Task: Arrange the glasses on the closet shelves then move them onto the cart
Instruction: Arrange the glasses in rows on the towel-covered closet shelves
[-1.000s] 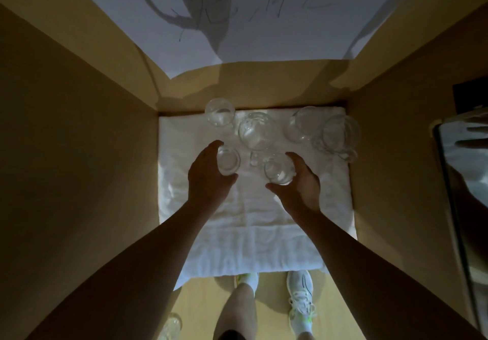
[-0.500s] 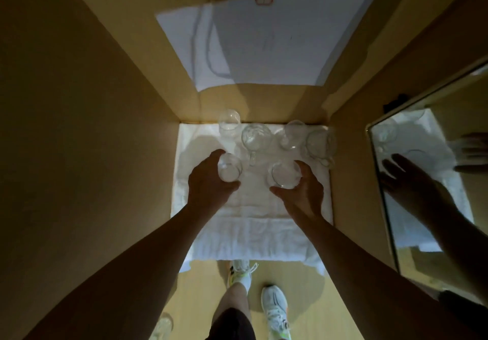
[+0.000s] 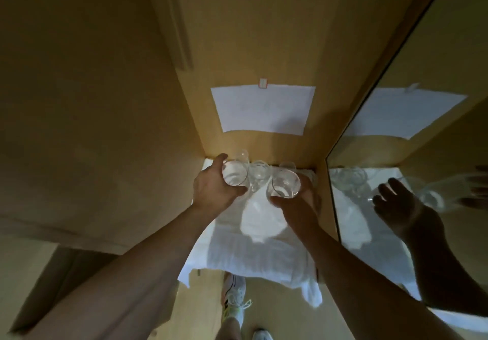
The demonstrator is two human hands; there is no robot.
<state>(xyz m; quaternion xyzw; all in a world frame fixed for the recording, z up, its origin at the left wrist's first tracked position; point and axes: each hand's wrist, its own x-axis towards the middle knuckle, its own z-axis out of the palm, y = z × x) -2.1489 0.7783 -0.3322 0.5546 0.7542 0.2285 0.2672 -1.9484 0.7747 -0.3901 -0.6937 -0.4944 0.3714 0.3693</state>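
Both hands now lifted off the towel (image 3: 253,250), left hand (image 3: 212,190) and right hand (image 3: 295,203) each gripping a glass (image 3: 233,176), cart transfer starting.

No writing can be read on the white paper sheet (image 3: 262,108)
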